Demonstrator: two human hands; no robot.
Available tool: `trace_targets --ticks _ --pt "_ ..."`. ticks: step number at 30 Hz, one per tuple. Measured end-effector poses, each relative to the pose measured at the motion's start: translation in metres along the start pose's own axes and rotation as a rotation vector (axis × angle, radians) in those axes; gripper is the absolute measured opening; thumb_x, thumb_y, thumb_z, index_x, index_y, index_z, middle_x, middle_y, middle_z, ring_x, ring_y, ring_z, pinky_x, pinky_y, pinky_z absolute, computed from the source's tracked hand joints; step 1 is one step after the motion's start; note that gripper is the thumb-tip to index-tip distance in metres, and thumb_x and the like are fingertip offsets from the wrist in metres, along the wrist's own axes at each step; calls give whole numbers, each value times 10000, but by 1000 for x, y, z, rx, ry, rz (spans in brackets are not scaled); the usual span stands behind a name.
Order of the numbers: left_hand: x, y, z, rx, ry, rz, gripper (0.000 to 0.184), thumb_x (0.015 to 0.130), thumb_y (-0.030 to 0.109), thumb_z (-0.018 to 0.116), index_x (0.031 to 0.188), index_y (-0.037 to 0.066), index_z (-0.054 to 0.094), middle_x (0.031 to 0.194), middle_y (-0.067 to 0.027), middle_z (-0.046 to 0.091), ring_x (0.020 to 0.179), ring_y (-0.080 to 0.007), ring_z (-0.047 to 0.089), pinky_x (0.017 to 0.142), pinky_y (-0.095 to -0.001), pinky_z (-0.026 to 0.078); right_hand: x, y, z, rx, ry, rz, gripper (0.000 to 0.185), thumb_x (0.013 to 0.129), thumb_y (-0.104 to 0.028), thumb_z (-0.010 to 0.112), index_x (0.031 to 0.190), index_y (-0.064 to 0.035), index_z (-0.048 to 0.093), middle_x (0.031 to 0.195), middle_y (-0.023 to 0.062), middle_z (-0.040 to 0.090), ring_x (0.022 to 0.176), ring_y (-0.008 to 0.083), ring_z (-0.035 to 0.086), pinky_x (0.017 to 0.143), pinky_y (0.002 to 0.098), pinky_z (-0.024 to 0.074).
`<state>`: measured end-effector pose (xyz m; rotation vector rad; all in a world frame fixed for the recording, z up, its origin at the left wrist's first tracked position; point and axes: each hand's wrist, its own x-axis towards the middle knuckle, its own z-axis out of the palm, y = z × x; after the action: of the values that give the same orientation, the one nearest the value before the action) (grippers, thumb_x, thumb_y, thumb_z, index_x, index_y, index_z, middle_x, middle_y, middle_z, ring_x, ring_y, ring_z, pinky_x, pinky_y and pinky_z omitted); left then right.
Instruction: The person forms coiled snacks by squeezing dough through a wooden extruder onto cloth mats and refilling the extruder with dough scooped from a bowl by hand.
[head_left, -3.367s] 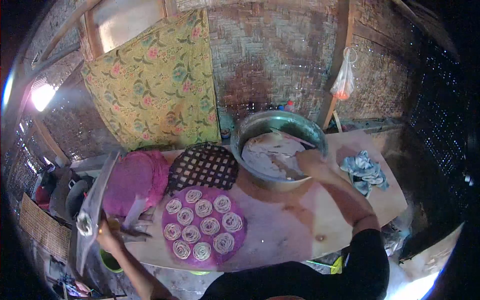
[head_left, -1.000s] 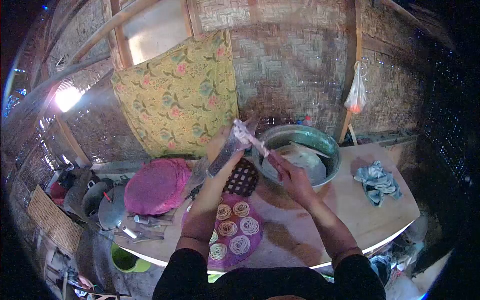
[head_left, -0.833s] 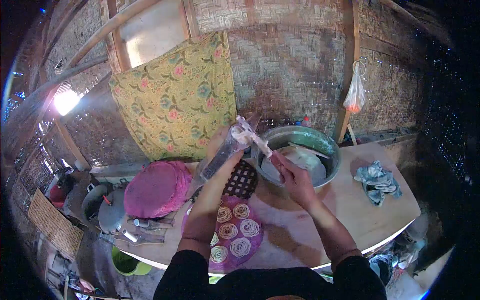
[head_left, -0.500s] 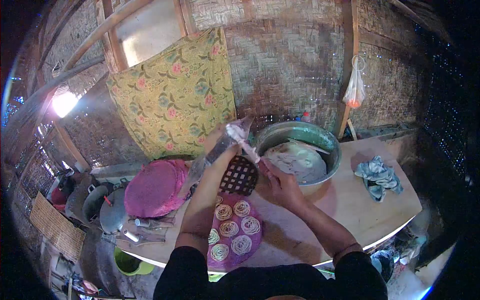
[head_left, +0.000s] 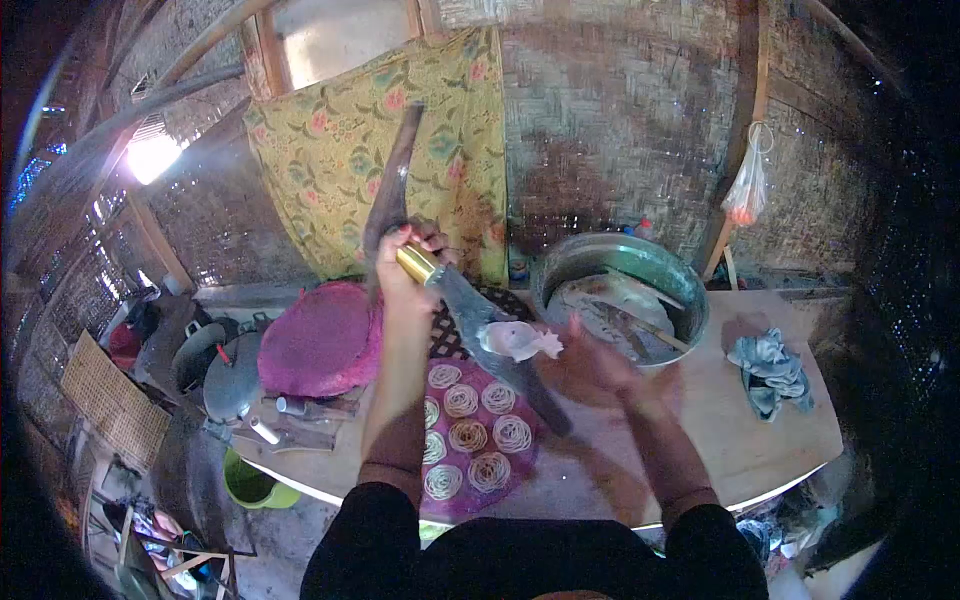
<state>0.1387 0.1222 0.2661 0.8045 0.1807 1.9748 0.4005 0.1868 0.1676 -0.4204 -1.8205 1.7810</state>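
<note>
My left hand (head_left: 412,262) is wrapped round a long dark wooden tool (head_left: 462,300) with a brass cylinder (head_left: 417,263) at its middle. The tool slants from upper left to lower right. A lump of white dough (head_left: 512,340) sits on its lower part. Beside the dough is my right hand (head_left: 590,368), blurred, thumb apart from the fingers, with nothing visible in it. Behind it, a metal basin (head_left: 690,340) contains pale dough (head_left: 610,305) and a flat stick (head_left: 650,327). Coiled noodle-like rounds (head_left: 512,433) lie on a pink round mat (head_left: 520,470) below the tool.
Pink stacked rounds (head_left: 318,340) and a dark lattice mat (head_left: 447,335) lie on the table (head_left: 740,450). A crumpled cloth (head_left: 770,370) is at its right. Pots (head_left: 232,382) stand left, above a green bucket (head_left: 255,485). A plastic bag (head_left: 745,195) hangs at the right wall.
The stick that my right hand held is now in the basin, and that hand has moved down beside the dough. The tool has turned, bringing its dough end lower right. The view has shifted.
</note>
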Motion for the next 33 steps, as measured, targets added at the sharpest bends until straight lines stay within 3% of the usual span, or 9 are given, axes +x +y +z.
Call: trace_targets --ticks 3,5,6,9,11,15,21,23,33 --pt "-19 -27 -11 -315 -104 -121 84 750 165 582 756 102 527 698 -6 502 653 -139 508 606 -318 421 -21 -15 67 558 134 222 642 870 -612 394 1180 -62 513 1072 142 591 778 265 588 734 397 498" --pt "-33 -41 -12 -140 169 -109 112 781 187 598 793 85 555 704 -22 528 683 -144 532 660 -348 452 -29 -8 81 1250 -380 321 691 825 -698 372 999 -49 533 758 100 568 407 74 385 342 193 354" --pt "-40 -42 -25 -144 170 -98 112 781 187 598 793 85 555 704 -22 528 683 -144 532 660 -348 452 -32 -5 81 1242 -387 330 691 825 -698 372 999 -49 533 758 100 568 407 74 385 342 193 354" --pt "-65 -39 -83 977 280 109 216 818 211 617 947 39 592 831 -76 593 733 -180 581 690 -351 495 -38 -1 66 1049 -124 291 703 811 -703 393 1026 -44 513 690 91 541 385 86 375 262 224 286" --pt "-92 -38 -90 1711 176 395 263 819 215 625 1000 26 595 869 -89 609 741 -193 598 685 -336 506 -45 -2 48 694 130 -57 659 840 -660 392 1061 -44 474 693 94 543 388 119 396 301 234 325" --pt "-115 -50 -29 1502 -207 183 295 804 237 639 1005 25 600 869 -91 619 747 -200 602 704 -335 503 -50 26 31 227 543 -350 685 904 -537 400 1338 -30 252 961 109 506 494 109 440 395 244 374" --pt "-136 -29 -7 1326 -242 -53 344 780 271 660 1013 23 608 869 -96 633 756 -209 609 733 -334 498 -54 24 24 -393 451 -701 993 778 -549 611 1384 47 98 1176 153 408 903 219 506 782 364 456" --pt "-140 -27 -2 1284 -249 -105 360 772 282 667 1015 23 611 869 -97 638 759 -212 611 742 -334 497 -56 16 29 -541 340 -872 1021 747 -492 681 1387 54 102 1245 205 394 1037 287 482 936 425 374" --pt "-164 -8 33 1453 -432 -338 440 733 337 702 1028 20 624 870 -104 662 774 -228 622 789 -332 489 -84 -74 40 -1021 25 -670 1089 664 -466 755 1384 48 120 1225 314 397 1083 456 469 898 478 409"
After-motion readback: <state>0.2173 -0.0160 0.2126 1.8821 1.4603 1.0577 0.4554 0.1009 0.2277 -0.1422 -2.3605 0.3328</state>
